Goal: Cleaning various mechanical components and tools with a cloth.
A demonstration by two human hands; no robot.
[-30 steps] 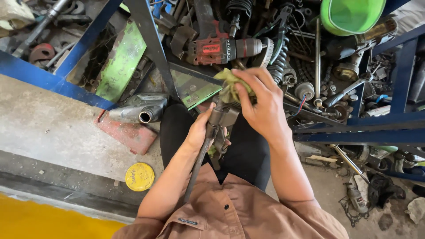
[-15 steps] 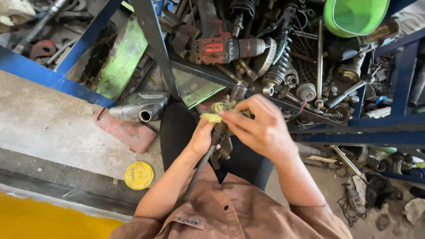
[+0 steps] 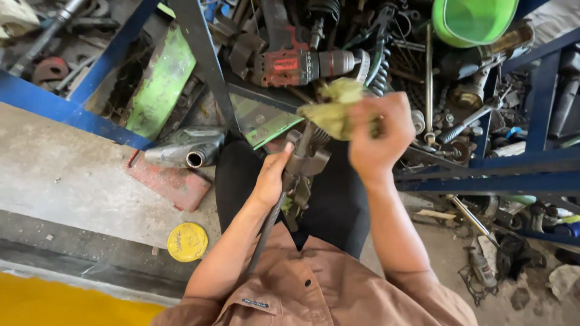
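Brown short-sleeved button shirt, small chest label, black trousers, bare forearms

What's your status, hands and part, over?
Left hand grips metal rod assembly. Right hand holds yellow-green rag at its top. Nothing between them.

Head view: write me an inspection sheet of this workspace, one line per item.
Surface: bare concrete floor, stained, with a yellow painted strip at the near edge.
Job's things: greasy metal part with a long rod; yellow-green rag bunched at its top end.
Clutter: red cordless drill, coil spring, green bowl, grey pipe piece, yellow round lid, green sheet-metal panel.
Grippers: left hand grips the part; right hand clutches the rag.
Cables: nothing seen for certain among the scrap.
Surroundings: blue steel frame around piles of metal parts.
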